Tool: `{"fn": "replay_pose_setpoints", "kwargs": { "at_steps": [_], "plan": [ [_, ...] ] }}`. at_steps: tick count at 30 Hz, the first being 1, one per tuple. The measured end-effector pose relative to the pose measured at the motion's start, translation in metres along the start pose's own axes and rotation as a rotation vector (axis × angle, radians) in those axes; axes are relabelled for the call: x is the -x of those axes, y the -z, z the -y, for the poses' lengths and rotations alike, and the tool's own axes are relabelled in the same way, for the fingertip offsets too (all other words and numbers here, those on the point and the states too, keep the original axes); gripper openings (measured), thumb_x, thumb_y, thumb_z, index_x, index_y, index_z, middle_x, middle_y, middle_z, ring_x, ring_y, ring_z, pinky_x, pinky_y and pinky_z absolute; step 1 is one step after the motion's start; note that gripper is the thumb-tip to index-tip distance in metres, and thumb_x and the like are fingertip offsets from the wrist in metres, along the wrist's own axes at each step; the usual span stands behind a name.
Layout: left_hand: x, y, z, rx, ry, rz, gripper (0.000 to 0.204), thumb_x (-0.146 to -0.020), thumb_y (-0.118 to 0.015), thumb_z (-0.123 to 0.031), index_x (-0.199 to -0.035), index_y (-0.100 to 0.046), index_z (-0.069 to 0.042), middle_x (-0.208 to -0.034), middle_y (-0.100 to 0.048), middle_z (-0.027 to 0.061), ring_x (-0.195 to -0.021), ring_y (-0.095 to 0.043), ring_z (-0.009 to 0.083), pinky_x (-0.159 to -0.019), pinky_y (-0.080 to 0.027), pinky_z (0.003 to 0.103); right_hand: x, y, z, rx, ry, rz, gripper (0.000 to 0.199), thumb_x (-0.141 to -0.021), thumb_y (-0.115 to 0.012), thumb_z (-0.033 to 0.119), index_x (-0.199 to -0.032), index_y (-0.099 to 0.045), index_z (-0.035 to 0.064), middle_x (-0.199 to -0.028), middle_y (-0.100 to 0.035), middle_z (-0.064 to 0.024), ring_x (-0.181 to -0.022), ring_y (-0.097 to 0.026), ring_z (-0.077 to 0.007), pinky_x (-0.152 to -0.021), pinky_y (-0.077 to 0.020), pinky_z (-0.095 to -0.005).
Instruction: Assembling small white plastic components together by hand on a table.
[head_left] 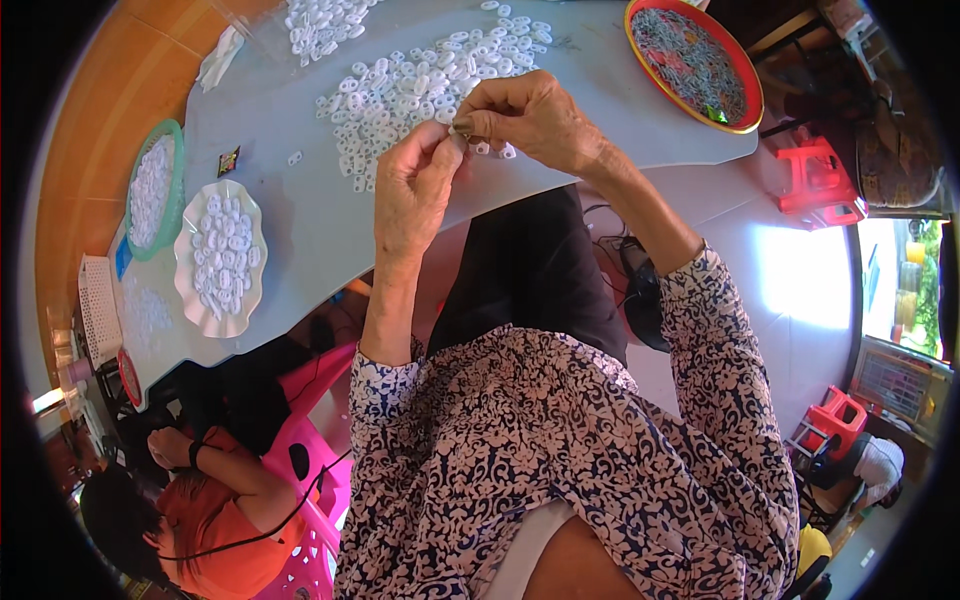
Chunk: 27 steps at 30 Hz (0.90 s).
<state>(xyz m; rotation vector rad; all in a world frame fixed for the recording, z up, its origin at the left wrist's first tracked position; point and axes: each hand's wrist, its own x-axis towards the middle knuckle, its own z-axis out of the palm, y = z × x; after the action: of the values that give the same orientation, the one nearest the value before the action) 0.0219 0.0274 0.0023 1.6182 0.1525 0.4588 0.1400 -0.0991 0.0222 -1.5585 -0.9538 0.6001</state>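
Note:
Over the table's near edge, my left hand (pixel 415 190) and my right hand (pixel 545 122) meet fingertip to fingertip. The left thumb and finger pinch what looks like a small white plastic piece, mostly hidden by the fingers. My right thumb and forefinger are closed against the same spot; anything between them is too small to make out. Just behind the hands spreads a loose heap of white oval plastic pieces (pixel 400 100) with holes in them. A few of these pieces lie under my right hand.
On the grey table (pixel 310 190) stand a scalloped white dish (pixel 188 285) and a green basket (pixel 178 190), both holding white pieces. A red round tray (pixel 752 95) of small metal parts sits far right. A person in orange (pixel 250 545) sits at left; red stools (pixel 815 180) stand at right.

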Motion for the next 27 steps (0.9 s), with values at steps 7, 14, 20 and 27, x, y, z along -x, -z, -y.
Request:
{"fn": "replay_pose_setpoints", "kwargs": {
  "at_steps": [7, 14, 20, 27],
  "plan": [
    [0.0, -0.005, -0.015, 0.003, 0.157, -0.087, 0.015, -0.083, -0.053, -0.01, -0.074, -0.058, 0.0, -0.065, -0.058, 0.0008, -0.061, -0.047, 0.0053, -0.058, -0.038, 0.022, 0.0, -0.012, 0.006, 0.044, 0.02, -0.101, 0.012, -0.088, -0.061, 0.01, -0.088, -0.066, -0.0014, -0.063, -0.058, -0.0013, -0.056, -0.049, -0.0055, -0.051, -0.0415, -0.0222],
    [0.003, -0.012, -0.003, 0.2, 0.034, -0.134, 0.018, -0.088, -0.054, -0.014, -0.079, -0.058, 0.001, -0.071, -0.057, 0.001, -0.063, -0.048, 0.0076, -0.061, -0.038, 0.022, 0.003, -0.01, -0.004, -0.108, -0.004, -0.091, 0.018, -0.09, -0.06, 0.015, -0.086, -0.066, -0.0015, -0.065, -0.061, -0.0036, -0.059, -0.055, -0.008, -0.056, -0.0472, -0.024],
    [0.002, -0.013, -0.008, 0.094, 0.038, -0.135, 0.018, -0.089, -0.053, -0.014, -0.08, -0.058, 0.001, -0.067, -0.054, -0.0003, -0.06, -0.045, 0.0066, -0.058, -0.036, 0.022, 0.006, -0.008, -0.007, -0.22, -0.059, -0.096, 0.024, -0.091, -0.06, 0.022, -0.088, -0.065, -0.001, -0.068, -0.06, -0.0008, -0.059, -0.051, -0.0049, -0.052, -0.0404, -0.0202],
    [0.002, -0.012, 0.001, -0.048, 0.039, -0.109, 0.02, -0.087, -0.054, -0.016, -0.077, -0.058, 0.001, -0.07, -0.056, -0.0007, -0.064, -0.046, 0.0062, -0.061, -0.037, 0.022, 0.011, -0.007, -0.005, -0.01, 0.045, -0.14, 0.009, -0.086, -0.063, 0.008, -0.089, -0.065, -0.0004, -0.073, -0.064, -0.0024, -0.067, -0.058, -0.0064, -0.062, -0.0493, -0.0226]
  ]
}}
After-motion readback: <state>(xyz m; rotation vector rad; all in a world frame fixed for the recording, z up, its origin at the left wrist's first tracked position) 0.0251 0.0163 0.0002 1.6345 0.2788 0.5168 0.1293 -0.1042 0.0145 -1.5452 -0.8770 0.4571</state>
